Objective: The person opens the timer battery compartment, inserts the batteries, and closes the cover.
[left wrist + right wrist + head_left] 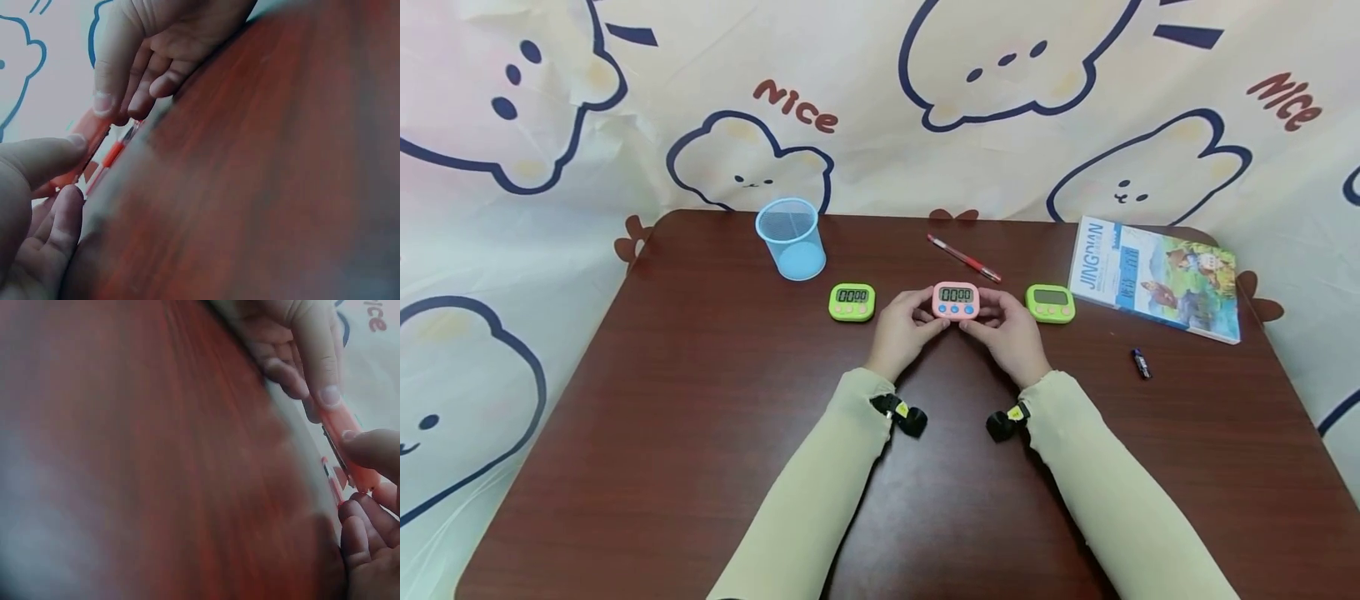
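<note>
A pink digital timer (956,301) showing 00:00 stands near the middle of the brown table (700,400). Both hands hold it by its sides. My left hand (936,313) pinches its left edge and my right hand (977,316) its right edge, thumbs toward me. In the left wrist view the left hand (70,175) grips the timer's pink edge (89,140), with the other hand's fingers (147,81) above it. The right wrist view shows the right hand (354,480) clasping the timer (345,428) from below.
Two green timers flank the pink one: one to the left (852,302), one to the right (1050,302). A blue mesh cup (792,239) stands at the back left. A red pen (964,257) lies behind the timer. At the right are a book (1153,277) and a small dark battery (1141,363).
</note>
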`<move>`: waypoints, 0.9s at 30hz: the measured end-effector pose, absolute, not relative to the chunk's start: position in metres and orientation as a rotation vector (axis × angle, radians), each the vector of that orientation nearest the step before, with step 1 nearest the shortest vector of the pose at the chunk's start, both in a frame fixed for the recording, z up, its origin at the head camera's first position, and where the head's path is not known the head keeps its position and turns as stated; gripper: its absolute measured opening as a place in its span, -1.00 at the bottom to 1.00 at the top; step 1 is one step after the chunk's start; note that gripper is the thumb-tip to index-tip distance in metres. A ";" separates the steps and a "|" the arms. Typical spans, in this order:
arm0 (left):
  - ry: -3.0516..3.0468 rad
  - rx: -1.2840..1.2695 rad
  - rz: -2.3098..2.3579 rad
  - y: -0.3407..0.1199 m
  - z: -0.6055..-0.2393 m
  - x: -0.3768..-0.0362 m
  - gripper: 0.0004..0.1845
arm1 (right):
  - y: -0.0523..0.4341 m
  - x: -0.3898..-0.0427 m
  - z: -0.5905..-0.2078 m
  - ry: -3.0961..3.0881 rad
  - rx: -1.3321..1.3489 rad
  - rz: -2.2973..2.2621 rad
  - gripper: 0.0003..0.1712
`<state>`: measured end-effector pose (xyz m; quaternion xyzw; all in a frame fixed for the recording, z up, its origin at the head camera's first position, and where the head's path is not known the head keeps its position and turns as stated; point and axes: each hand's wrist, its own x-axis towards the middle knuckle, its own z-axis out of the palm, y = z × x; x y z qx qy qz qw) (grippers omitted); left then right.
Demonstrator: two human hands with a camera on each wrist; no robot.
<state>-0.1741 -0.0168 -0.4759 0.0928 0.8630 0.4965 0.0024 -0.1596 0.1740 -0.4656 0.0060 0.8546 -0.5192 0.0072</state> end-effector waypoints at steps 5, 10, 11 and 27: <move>2.762 0.249 1.402 -0.016 -0.474 -0.186 -0.38 | 0.175 -0.174 -0.462 2.710 -0.002 -1.451 -0.33; 2.778 0.244 1.315 -0.013 -0.470 -0.190 -0.39 | 0.177 -0.183 -0.459 2.756 -0.035 -1.275 -0.35; 2.783 0.242 1.302 -0.012 -0.470 -0.190 -0.39 | 0.177 -0.184 -0.458 2.760 -0.042 -1.248 -0.35; 2.775 0.210 1.320 -0.013 -0.469 -0.184 -0.35 | 0.183 -0.180 -0.461 2.780 -0.113 -1.261 -0.31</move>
